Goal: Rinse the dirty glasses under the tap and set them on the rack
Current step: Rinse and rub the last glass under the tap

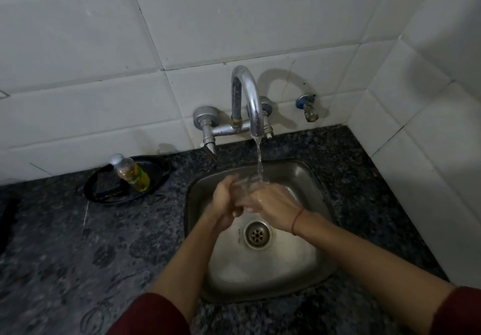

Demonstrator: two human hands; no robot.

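granite worktop [104, 243] is carrying the steel sink [309, 178]; the tap [250, 95] at its twelve o'clock is running. both hands are meeting under the stream: left hand [223, 202] at nine o'clock of the glass [244, 186], right hand [273, 202] at four, fingers [251, 205] curling round it, its mouth seemingly pointing toward twelve.

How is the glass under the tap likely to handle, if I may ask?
Likely slippery: water runs onto the glass gripped by the left hand and right hand. Probably fragile, being clear glass above a steel sink.
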